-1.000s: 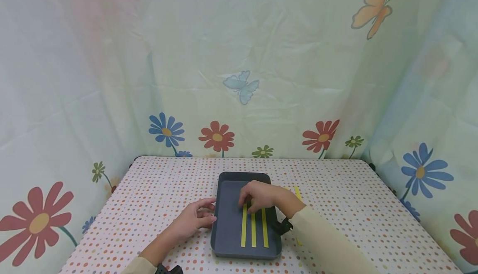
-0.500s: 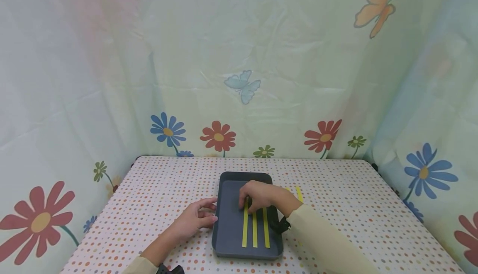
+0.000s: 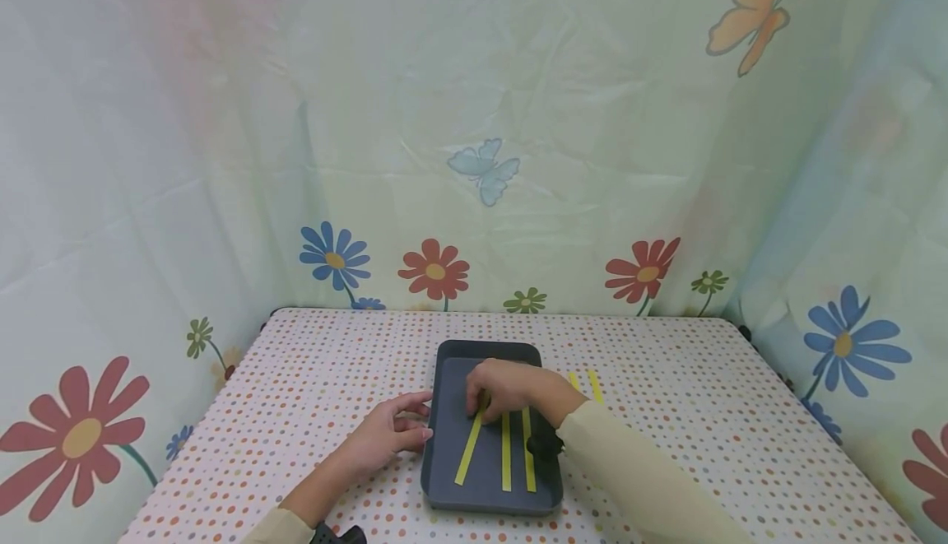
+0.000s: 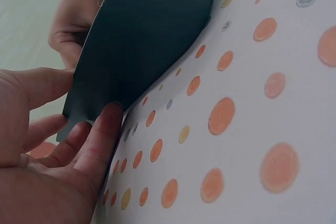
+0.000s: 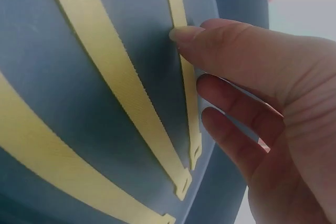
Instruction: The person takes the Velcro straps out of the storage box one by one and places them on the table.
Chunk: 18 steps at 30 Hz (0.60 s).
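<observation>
A dark grey tray (image 3: 453,474) stands on the table, holding several yellow flat strips with fine-toothed edges and slotted ends. My right hand (image 3: 504,386) pinches the leftmost yellow strip (image 3: 470,449) near its far end, between thumb and fingers; in the right wrist view the thumb (image 5: 210,43) presses its edge. That strip lies slanted, while another yellow strip (image 3: 507,457) and the rightmost yellow strip (image 3: 529,462) run nearly straight along the tray. At the tray's left wall, my left hand (image 3: 387,433) rests its fingertips against the outside, loosely bent, as the left wrist view also shows.
Beyond the tray's right side, more yellow strips (image 3: 596,386) lie on the dotted tabletop (image 3: 666,371), partly hidden by my right arm. A curtain (image 3: 370,116) with flowers and butterflies hangs behind the table and along its sides.
The pinched strip has swung from straight to slanted, its near end shifting left, away from the other two. My right hand moved slightly left. The left hand stays at the tray wall.
</observation>
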Each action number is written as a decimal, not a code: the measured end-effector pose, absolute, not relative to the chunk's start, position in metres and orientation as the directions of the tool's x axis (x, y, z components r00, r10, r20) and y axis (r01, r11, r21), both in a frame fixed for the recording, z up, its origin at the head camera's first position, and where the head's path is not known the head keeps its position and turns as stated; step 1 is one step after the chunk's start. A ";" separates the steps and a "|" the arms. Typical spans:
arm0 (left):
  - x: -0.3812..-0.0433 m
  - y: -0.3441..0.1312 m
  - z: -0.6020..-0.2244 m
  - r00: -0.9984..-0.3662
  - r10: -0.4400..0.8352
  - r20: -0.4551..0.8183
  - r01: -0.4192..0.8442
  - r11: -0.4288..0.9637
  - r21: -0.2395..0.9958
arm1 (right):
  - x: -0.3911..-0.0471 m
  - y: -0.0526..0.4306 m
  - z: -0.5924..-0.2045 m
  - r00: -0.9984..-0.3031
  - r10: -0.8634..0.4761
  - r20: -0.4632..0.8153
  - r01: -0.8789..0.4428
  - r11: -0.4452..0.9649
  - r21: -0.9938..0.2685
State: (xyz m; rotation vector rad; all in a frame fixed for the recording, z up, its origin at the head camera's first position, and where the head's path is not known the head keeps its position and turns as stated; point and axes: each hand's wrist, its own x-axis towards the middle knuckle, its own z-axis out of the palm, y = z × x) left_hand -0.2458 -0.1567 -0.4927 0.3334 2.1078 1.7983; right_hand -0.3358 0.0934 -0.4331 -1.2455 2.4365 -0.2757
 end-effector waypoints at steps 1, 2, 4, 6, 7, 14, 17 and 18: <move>-0.246 -0.157 -0.493 -0.910 0.399 -0.110 -0.047 0.164 0.985 | -0.336 0.092 -0.433 -0.533 -0.807 -0.253 -0.734 0.590 -0.336; -0.246 -0.157 -0.493 -0.910 0.401 -0.109 -0.047 0.162 0.986 | -0.335 0.091 -0.433 -0.536 -0.805 -0.256 -0.735 0.594 -0.327; -0.246 -0.157 -0.493 -0.909 0.403 -0.109 -0.047 0.161 0.986 | -0.335 0.089 -0.433 -0.539 -0.801 -0.260 -0.741 0.598 -0.305; -0.246 -0.157 -0.493 -0.909 0.403 -0.108 -0.045 0.162 0.986 | -0.334 0.087 -0.432 -0.541 -0.799 -0.264 -0.746 0.601 -0.288; -0.246 -0.157 -0.493 -0.909 0.403 -0.109 -0.047 0.161 0.986 | -0.333 0.086 -0.431 -0.543 -0.796 -0.268 -0.746 0.604 -0.280; -0.245 -0.157 -0.492 -0.908 0.403 -0.114 -0.038 0.191 0.981 | -0.330 0.079 -0.429 -0.569 -0.767 -0.297 -0.713 0.640 -0.287; -0.244 -0.158 -0.491 -0.909 0.399 -0.121 -0.035 0.217 0.976 | -0.330 0.076 -0.429 -0.570 -0.763 -0.305 -0.712 0.644 -0.281; -0.244 -0.158 -0.491 -0.909 0.400 -0.121 -0.034 0.218 0.975 | -0.330 0.075 -0.429 -0.568 -0.763 -0.308 -0.713 0.643 -0.280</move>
